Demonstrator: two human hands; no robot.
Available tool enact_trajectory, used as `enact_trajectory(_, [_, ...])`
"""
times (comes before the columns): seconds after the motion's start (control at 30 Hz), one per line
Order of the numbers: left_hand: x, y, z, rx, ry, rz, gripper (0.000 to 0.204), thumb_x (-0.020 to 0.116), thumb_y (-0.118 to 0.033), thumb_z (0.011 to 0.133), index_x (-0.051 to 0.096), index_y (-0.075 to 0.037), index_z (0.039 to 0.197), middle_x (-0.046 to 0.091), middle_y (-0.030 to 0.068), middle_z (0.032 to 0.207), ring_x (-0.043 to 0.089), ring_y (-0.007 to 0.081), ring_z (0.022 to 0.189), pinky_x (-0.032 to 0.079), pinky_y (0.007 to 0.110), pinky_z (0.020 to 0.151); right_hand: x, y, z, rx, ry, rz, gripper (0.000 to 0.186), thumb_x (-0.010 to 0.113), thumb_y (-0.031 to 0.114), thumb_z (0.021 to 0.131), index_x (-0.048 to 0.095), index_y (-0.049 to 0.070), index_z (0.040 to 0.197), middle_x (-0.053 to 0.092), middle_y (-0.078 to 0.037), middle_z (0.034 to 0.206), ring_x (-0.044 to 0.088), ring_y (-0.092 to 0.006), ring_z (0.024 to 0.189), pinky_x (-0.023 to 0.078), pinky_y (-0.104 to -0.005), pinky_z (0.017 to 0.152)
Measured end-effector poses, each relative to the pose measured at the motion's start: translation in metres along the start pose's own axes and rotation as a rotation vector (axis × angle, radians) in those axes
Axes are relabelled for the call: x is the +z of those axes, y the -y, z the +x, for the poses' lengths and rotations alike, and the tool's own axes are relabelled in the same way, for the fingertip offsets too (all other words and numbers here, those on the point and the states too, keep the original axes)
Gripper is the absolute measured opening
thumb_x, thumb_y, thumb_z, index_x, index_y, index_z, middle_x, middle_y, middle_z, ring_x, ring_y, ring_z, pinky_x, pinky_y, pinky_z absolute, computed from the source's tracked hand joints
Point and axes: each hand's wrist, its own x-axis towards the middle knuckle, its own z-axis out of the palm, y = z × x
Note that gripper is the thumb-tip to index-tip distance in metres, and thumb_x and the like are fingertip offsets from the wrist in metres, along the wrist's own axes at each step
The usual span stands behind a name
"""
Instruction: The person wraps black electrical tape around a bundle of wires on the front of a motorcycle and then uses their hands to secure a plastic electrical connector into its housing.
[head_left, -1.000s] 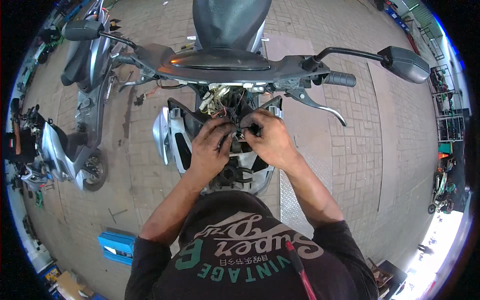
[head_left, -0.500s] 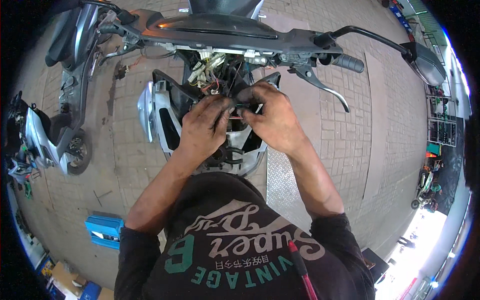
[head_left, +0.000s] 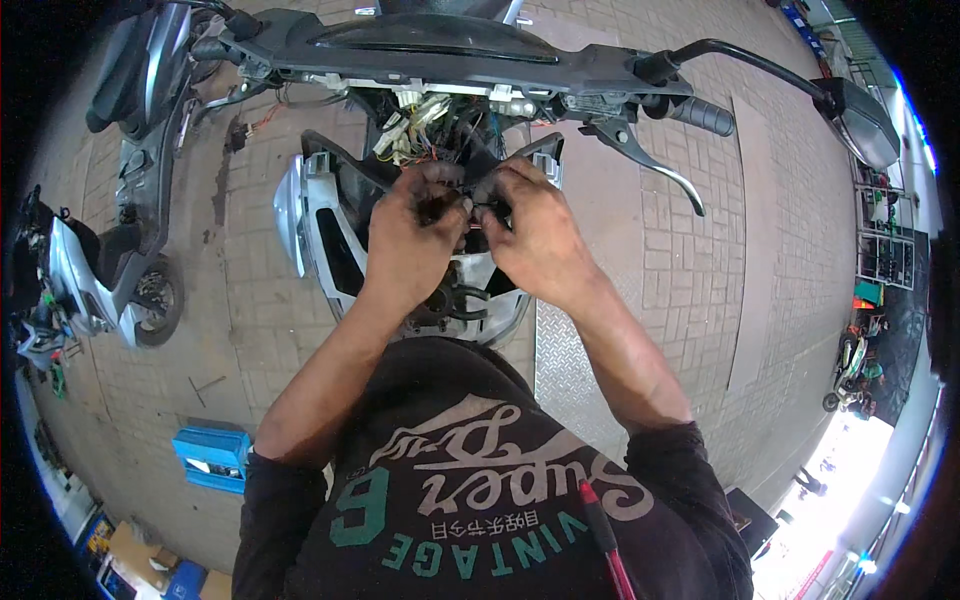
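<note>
In front of me stands a partly stripped scooter, its grey front panel (head_left: 325,235) opened around the steering column. My left hand (head_left: 412,235) is closed, thumb and fingers pinched together at the middle of the opening. Close against it, my right hand (head_left: 535,235) pinches from the other side. Thin wires run between the two sets of fingertips; their ends are hidden by the fingers. Just beyond my hands, a loose bundle of wires and white connectors (head_left: 408,128) spills out below the handlebar cover (head_left: 440,62).
A brake lever (head_left: 655,170) and mirror (head_left: 865,125) stick out at the right. Another scooter (head_left: 80,265) is parked at the left. On the paved floor lie a blue case (head_left: 212,460) and a metal plate (head_left: 565,350). A red pen (head_left: 605,535) hangs at my shirt.
My fingers have curled in and the two hands' fingertips have drawn closer together. The orange glow at the left of the handlebar cover has gone out. My view has shifted slightly.
</note>
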Motion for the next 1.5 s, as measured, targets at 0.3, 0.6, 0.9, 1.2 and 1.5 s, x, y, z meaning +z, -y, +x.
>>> enact_trajectory(0.3, [0.003, 0.003, -0.006, 0.089, -0.067, -0.12, 0.02, 0.063, -0.001, 0.081, 0.058, 0.001, 0.1, 0.065, 0.0078, 0.083, 0.061, 0.0114, 0.072, 0.05, 0.025, 0.065, 0.007, 0.0, 0.001, 0.207, -0.106, 0.141, 0.021, 0.061, 0.008, 0.073, 0.055, -0.006, 0.088, 0.056, -0.026, 0.092, 0.055, -0.0445, 0.088, 0.045, -0.0463, 0.077])
enact_trajectory(0.6, [0.004, 0.01, -0.006, 0.399, -0.156, 0.2, 0.018, 0.066, -0.001, 0.076, 0.065, -0.003, 0.094, 0.064, 0.0107, 0.086, 0.063, 0.0235, 0.076, 0.049, 0.03, 0.068, 0.005, 0.003, 0.001, 0.211, -0.131, 0.21, 0.017, 0.06, 0.007, 0.075, 0.06, -0.004, 0.087, 0.059, -0.023, 0.086, 0.058, -0.0409, 0.083, 0.046, -0.0431, 0.075])
enact_trajectory(0.9, [-0.003, 0.006, 0.004, 0.423, -0.03, 0.29, 0.017, 0.067, -0.003, 0.074, 0.063, -0.002, 0.091, 0.063, 0.014, 0.089, 0.062, 0.0321, 0.083, 0.048, 0.037, 0.073, -0.007, -0.003, 0.005, 0.305, 0.002, 0.382, 0.018, 0.057, 0.005, 0.075, 0.064, -0.005, 0.088, 0.064, -0.023, 0.084, 0.064, -0.0342, 0.08, 0.048, -0.0388, 0.073])
enact_trajectory(1.2, [0.003, 0.006, 0.004, 0.442, -0.109, 0.473, 0.016, 0.064, -0.004, 0.076, 0.059, 0.001, 0.091, 0.062, 0.0178, 0.09, 0.06, 0.037, 0.083, 0.047, 0.042, 0.073, -0.004, 0.003, 0.005, 0.181, 0.0, 0.127, 0.015, 0.061, 0.002, 0.074, 0.065, -0.002, 0.089, 0.064, -0.016, 0.088, 0.063, -0.0265, 0.082, 0.049, -0.0333, 0.075])
enact_trajectory(1.5, [-0.008, 0.008, 0.012, 0.341, 0.138, 0.48, 0.014, 0.057, 0.0, 0.077, 0.057, 0.003, 0.091, 0.06, 0.0218, 0.088, 0.059, 0.0395, 0.078, 0.047, 0.045, 0.068, 0.0, -0.001, 0.002, -0.101, -0.134, -0.09, 0.018, 0.064, 0.001, 0.071, 0.062, -0.001, 0.088, 0.059, -0.019, 0.094, 0.059, -0.0349, 0.087, 0.048, -0.0379, 0.076])
